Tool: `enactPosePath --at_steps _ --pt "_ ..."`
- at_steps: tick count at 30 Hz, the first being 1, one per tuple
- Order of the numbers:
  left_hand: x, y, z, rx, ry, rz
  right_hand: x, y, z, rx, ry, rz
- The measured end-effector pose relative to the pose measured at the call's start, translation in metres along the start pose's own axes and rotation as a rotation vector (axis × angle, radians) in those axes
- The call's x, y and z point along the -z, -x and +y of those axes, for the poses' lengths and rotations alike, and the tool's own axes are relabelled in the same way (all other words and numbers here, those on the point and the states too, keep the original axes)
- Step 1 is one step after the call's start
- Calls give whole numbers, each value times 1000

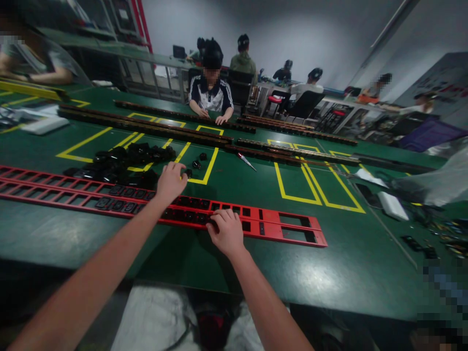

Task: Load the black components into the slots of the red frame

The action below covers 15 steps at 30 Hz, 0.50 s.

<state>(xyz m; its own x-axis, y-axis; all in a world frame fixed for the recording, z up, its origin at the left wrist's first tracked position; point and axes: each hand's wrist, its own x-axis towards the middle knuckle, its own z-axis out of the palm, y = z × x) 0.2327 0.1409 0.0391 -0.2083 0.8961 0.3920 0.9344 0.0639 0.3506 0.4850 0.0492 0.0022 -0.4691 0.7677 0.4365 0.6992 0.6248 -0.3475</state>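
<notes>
A long red slotted rail point(270, 229) lies across the green table in front of me, many of its slots filled with square black inserts point(190, 215). Beyond its far edge, my left hand point(171, 184) has thumb and forefinger closing around a small black insert point(188, 173). My right hand point(228, 233) rests on the rail right of the filled slots. Its curled fingers and thumb are at a black insert point(213, 221), mostly covered by the hand. A pile of loose black inserts point(127, 161) lies left of my left hand, and a few single ones point(196, 164) lie beyond it.
Long dark rails point(146, 127) run across the table farther back. A screwdriver point(246, 161) lies before them. Yellow tape outlines point(300, 199) mark the tabletop. A white box point(393, 205) and plastic sheeting point(435, 180) are at the right. A co-worker point(211, 90) sits opposite.
</notes>
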Motion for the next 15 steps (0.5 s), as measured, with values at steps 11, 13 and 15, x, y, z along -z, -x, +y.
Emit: enactPosePath --at_steps 11,13,15 --pt "-38 -106 -60 299 -204 -295 1 2 -1 2 23 -24" --pt "-45 -101 -54 236 -236 -284 1 1 -1 3 19 -23" --pt "-50 -94 -49 175 -252 -262 1 1 -1 8 19 -22"
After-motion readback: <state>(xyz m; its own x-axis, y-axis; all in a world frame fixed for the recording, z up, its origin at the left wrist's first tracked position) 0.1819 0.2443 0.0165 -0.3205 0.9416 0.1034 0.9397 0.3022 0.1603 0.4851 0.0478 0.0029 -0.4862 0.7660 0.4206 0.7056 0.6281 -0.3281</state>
